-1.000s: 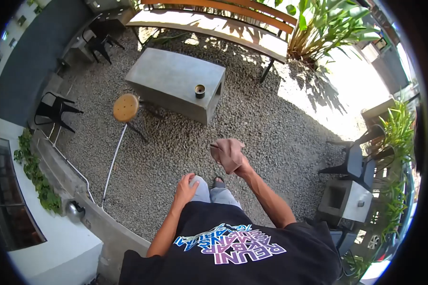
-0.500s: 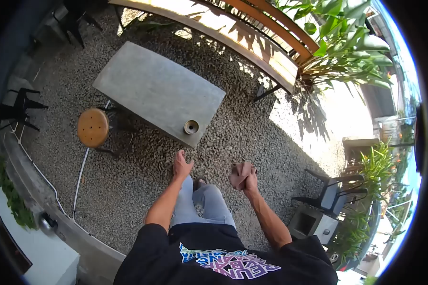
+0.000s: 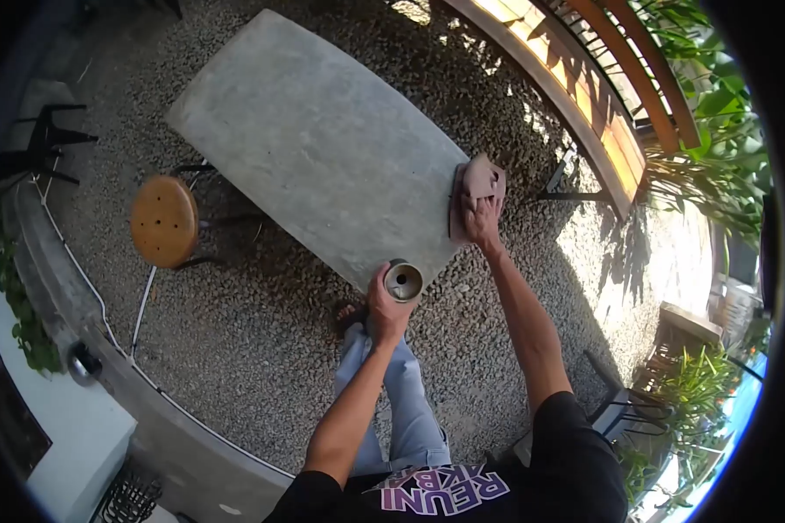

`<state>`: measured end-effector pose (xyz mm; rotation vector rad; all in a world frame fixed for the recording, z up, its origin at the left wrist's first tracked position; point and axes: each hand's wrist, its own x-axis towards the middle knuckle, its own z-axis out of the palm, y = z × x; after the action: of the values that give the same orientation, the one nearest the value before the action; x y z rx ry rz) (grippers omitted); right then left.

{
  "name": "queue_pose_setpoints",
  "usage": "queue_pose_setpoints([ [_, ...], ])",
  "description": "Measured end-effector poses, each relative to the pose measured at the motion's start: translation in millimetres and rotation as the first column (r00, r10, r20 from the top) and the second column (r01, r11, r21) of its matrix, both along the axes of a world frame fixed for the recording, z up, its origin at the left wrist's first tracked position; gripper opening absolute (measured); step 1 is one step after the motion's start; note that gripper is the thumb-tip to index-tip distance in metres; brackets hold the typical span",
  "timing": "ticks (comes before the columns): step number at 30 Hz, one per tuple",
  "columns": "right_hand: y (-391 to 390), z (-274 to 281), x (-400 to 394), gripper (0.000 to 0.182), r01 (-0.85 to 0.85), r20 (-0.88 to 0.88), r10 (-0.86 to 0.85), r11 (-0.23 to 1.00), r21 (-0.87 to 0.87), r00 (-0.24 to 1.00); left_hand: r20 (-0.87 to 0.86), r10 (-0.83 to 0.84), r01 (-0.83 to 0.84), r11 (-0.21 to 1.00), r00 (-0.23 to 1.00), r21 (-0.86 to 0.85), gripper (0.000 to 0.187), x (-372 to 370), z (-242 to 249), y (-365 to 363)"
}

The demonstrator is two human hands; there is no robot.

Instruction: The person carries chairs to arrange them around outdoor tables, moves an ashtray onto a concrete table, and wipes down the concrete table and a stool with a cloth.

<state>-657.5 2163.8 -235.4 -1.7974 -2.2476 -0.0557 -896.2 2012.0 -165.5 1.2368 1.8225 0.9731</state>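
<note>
A long grey table (image 3: 323, 139) stands in front of me. At its near corner my left hand (image 3: 388, 305) is wrapped round a small round metal ashtray (image 3: 404, 281), whose open top faces up. My right hand (image 3: 482, 220) holds a brownish-pink cloth (image 3: 482, 180) against the table's right end, and part of the cloth hangs past the edge. The palm side of my right hand is hidden.
A round wooden stool (image 3: 164, 221) stands left of the table. A wooden bench (image 3: 576, 96) runs along the upper right beside leafy plants. Black chairs are at the far left (image 3: 48, 144) and lower right (image 3: 619, 410). Gravel covers the ground.
I am closer to the table. My left hand, empty and open before, has taken hold of the ashtray. My right hand has moved forward with the cloth, onto the table's right end.
</note>
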Motion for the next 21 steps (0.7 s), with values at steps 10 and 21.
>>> queue_pose_setpoints([
  [10, 16, 21, -198, 0.023, -0.36, -0.266, 0.272, 0.854, -0.376, 0.925, -0.105, 0.262, -0.281, 0.917, 0.959, -0.281, 0.078, -117, 100, -127],
  [21, -34, 105, -298, 0.05, -0.63, -0.854, 0.084, 0.713, -0.308, 0.513, -0.31, 0.318, -0.418, 0.84, 0.896, -0.347, 0.08, -148, 224, -148],
])
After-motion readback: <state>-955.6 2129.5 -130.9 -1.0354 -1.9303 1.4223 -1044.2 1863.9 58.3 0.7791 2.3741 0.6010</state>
